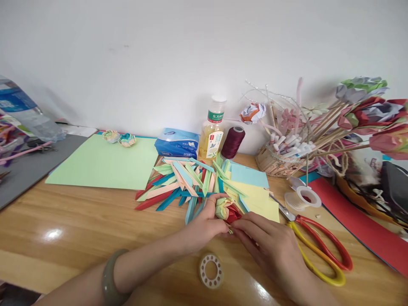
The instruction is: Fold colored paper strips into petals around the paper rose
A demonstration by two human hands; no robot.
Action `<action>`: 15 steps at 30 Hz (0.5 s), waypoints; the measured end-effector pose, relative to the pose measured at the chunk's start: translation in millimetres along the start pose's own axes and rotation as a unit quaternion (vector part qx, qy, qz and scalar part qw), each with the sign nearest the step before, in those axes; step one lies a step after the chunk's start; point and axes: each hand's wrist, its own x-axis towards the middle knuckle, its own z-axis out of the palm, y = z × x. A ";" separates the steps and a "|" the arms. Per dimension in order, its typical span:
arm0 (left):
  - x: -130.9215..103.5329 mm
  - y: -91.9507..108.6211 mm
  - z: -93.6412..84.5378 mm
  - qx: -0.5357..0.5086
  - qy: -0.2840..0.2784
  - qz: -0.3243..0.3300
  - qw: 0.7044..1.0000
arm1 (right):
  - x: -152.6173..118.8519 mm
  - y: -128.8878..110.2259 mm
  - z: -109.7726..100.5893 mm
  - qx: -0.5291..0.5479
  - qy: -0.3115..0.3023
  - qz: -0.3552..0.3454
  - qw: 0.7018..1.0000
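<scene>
Between my two hands sits a folded paper flower (pixel 227 209), pale green, peach and red. My left hand (pixel 212 221) cups it from the left, its forefinger curled over the back and its thumb in front. From the right, the fingers of my right hand (pixel 266 236) pinch the flower's red lower edge; the exact spot is partly hidden. Just behind them spreads a pile of folded paper strips (pixel 181 180) in red, blue, green and peach. A roll of clear tape (pixel 211 271) lies flat on the table in front of my hands.
Scissors (pixel 314 246) with red and yellow handles lie at right, beside a white spool (pixel 302 198). Behind stand a tissue pack (pixel 177 143), a drink bottle (pixel 213 131), maroon thread (pixel 233 142) and a basket (pixel 276 161) of paper flowers. Two small paper flowers (pixel 119 138) rest on green paper (pixel 105 163).
</scene>
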 end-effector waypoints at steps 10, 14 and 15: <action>-1.3 3.9 6.2 -0.048 -0.023 -0.012 0.998 | -0.5 0.6 3.1 -0.043 0.020 0.002 0.999; -0.4 3.3 2.7 -0.020 -0.019 0.003 1.000 | -0.7 2.3 1.7 -0.042 0.010 -0.025 0.999; -0.2 3.0 1.8 -0.017 -0.023 0.009 1.000 | -0.6 2.5 1.4 -0.043 0.006 -0.027 0.999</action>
